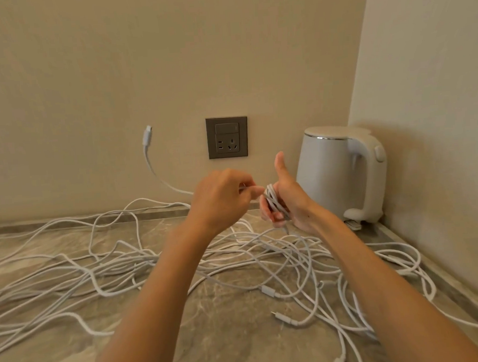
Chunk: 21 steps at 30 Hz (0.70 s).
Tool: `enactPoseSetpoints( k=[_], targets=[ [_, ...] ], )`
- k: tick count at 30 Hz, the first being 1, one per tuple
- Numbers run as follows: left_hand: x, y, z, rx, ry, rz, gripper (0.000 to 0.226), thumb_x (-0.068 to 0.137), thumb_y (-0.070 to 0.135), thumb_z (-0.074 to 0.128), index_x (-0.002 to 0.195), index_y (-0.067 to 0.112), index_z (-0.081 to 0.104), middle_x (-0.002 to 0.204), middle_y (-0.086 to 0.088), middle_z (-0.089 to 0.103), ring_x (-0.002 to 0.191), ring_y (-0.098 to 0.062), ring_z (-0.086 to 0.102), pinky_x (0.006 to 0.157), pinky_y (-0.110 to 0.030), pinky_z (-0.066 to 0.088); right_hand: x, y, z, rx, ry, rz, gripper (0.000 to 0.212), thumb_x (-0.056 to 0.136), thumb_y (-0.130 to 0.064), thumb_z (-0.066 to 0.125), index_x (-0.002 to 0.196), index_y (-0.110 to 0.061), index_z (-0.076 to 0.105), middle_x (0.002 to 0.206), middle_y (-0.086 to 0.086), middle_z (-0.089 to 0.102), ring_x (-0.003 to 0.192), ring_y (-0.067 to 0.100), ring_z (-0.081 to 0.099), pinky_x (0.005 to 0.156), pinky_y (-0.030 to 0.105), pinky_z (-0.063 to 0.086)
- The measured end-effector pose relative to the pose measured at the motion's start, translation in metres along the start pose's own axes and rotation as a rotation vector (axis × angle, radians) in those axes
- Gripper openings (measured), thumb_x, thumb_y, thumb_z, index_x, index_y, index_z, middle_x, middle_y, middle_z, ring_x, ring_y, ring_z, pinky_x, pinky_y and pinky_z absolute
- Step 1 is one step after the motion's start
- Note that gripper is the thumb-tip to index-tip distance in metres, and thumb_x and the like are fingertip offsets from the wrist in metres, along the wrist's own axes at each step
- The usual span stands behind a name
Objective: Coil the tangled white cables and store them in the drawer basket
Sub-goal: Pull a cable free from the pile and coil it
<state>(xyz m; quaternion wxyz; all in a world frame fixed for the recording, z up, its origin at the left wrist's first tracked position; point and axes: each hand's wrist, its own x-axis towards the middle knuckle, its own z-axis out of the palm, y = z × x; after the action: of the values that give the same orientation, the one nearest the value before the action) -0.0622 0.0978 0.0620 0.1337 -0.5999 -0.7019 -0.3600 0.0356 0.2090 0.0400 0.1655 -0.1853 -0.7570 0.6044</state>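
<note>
A domestic kitchen corner: a white electric kettle with a looped handle (342, 173) stands on a grey-brown marbled stone tabletop (229, 337) where two plain beige walls (139, 60) meet. A dark grey square wall socket with a switch (227, 137) is set into the back wall.

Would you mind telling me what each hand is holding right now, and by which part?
The right hand holds a white cable coil wound round its fingers; the left hand pinches the loose strand beside it.
</note>
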Motion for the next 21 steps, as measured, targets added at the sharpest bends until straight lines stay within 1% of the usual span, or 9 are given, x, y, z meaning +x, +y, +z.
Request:
enactPoseSetpoints(
  k=[4,7,10,12,14,16,18,19,21],
  targets=[
    [0.0,-0.004,0.0,-0.031,0.044,-0.011,0.024,0.085,0.035,0.062,0.086,0.013,0.073,0.079,-0.003,0.069,0.068,-0.015,0.054,0.062,-0.025,0.038,-0.001,0.0,0.0,0.079,-0.131,0.044,0.093,0.079,-0.076,-0.009,0.049,-0.004,0.043,0.042,0.007,0.04,0.035,0.012,0.032,0.035,0.018,0.027],
    [0.0,-0.006,-0.001,-0.021,0.053,-0.005,0.025,0.086,0.035,0.061,0.083,0.013,0.072,0.069,0.001,0.062,0.063,-0.012,0.05,0.057,-0.023,0.035,0.0,0.002,0.001,0.193,-0.233,0.078,0.092,0.078,-0.078,-0.006,0.044,-0.006,0.04,0.04,0.005,0.039,0.033,0.011,0.032,0.031,0.016,0.026],
    [0.0,-0.006,-0.002,-0.02,0.055,-0.008,0.026,0.088,0.034,0.058,0.08,0.013,0.071,0.058,0.01,0.053,0.055,-0.007,0.044,0.052,-0.021,0.03,-0.002,0.002,0.001,0.39,-0.373,0.074,0.091,0.079,-0.079,-0.002,0.039,-0.008,0.041,0.036,0.004,0.037,0.028,0.008,0.032,0.027,0.013,0.025],
    [0.0,-0.006,-0.002,-0.035,0.064,-0.032,0.026,0.09,0.032,0.056,0.079,0.013,0.07,0.051,0.018,0.041,0.049,-0.004,0.039,0.052,-0.025,0.027,-0.002,0.001,0.002,0.545,-0.501,0.064,0.093,0.079,-0.079,0.002,0.04,-0.007,0.045,0.035,0.004,0.04,0.025,0.007,0.033,0.026,0.012,0.027],
    [0.0,-0.005,0.0,-0.058,0.054,-0.059,0.026,0.092,0.028,0.054,0.076,0.013,0.068,0.05,0.013,0.04,0.049,-0.007,0.038,0.056,-0.027,0.026,0.001,0.0,0.003,0.667,-0.656,0.041,0.096,0.079,-0.08,0.002,0.043,-0.007,0.052,0.038,0.004,0.047,0.026,0.006,0.036,0.027,0.011,0.03],
    [0.001,-0.004,0.002,-0.12,0.024,-0.067,0.03,0.093,0.024,0.052,0.068,0.009,0.061,0.054,-0.002,0.049,0.054,-0.016,0.042,0.058,-0.032,0.03,0.004,0.001,0.004,0.799,-0.802,0.007,0.097,0.079,-0.079,0.006,0.048,-0.003,0.057,0.043,0.007,0.055,0.028,0.01,0.035,0.03,0.013,0.033],
    [0.002,-0.004,0.003,-0.22,-0.021,-0.088,0.037,0.094,0.021,0.05,0.065,-0.001,0.058,0.06,-0.015,0.055,0.059,-0.02,0.045,0.059,-0.035,0.037,0.005,0.001,0.007,0.934,-0.867,0.0,0.092,0.08,-0.078,0.014,0.051,-0.002,0.057,0.048,0.012,0.058,0.031,0.014,0.031,0.033,0.017,0.033],
    [0.002,-0.003,0.004,-0.301,-0.046,-0.109,0.038,0.094,0.02,0.049,0.066,-0.004,0.059,0.056,-0.012,0.054,0.056,-0.016,0.045,0.057,-0.032,0.038,0.005,0.002,0.009,0.989,-0.892,0.005,0.087,0.08,-0.078,0.017,0.051,-0.004,0.054,0.05,0.014,0.059,0.03,0.014,0.027,0.033,0.018,0.032],
    [0.002,-0.003,0.004,-0.465,-0.102,-0.164,0.04,0.095,0.018,0.047,0.07,-0.009,0.062,0.043,0.006,0.047,0.043,-0.004,0.039,0.047,-0.02,0.034,0.001,0.0,0.011,1.068,-0.917,0.026,0.077,0.08,-0.075,0.023,0.052,-0.008,0.047,0.054,0.019,0.061,0.029,0.013,0.02,0.032,0.019,0.027]
  ],
)
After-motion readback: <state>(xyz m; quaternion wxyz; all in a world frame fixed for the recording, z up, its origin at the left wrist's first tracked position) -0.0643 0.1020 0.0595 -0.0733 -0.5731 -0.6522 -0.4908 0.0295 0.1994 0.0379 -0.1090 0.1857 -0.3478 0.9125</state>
